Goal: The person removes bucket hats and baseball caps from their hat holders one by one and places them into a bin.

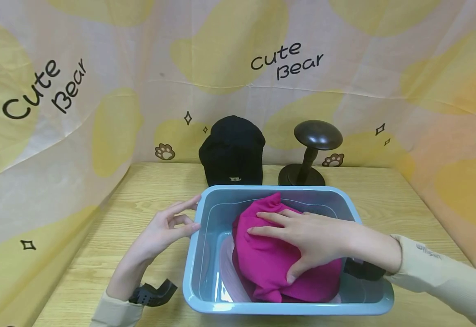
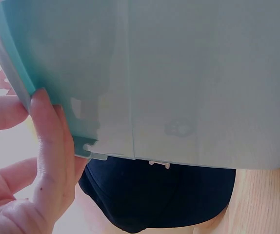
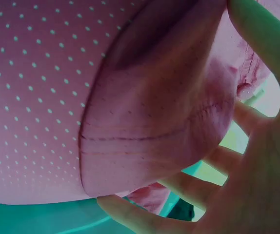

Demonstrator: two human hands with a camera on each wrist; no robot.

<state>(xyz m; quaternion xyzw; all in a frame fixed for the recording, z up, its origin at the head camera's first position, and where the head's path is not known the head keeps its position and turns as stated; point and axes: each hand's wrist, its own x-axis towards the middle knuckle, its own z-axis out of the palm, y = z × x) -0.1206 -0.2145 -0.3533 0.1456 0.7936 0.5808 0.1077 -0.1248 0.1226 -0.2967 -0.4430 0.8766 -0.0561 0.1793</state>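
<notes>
In the head view a light-blue plastic basin [image 1: 295, 309] stands at the front of the table. My left hand [image 1: 166, 229] holds its left rim, with thumb and fingertips against the edge; the left wrist view shows the fingers [image 2: 47, 131] under the rim against the outer wall. My right hand [image 1: 313, 234] lies spread over a magenta cloth hat [image 1: 258, 268] inside the basin. Close up, the hat [image 3: 37, 112] has dotted fabric and a stitched fold, and my right fingers reach along its edge. Something pale lilac [image 1: 231, 272] lies under the hat, mostly hidden.
Behind the basin sits a black cap [image 1: 233, 150] with a small light emblem. To its right stands a dark hat stand [image 1: 318, 135] with a domed top. A printed cloth [image 1: 221, 54] hangs round the back and sides of the wooden table [image 1: 156, 181].
</notes>
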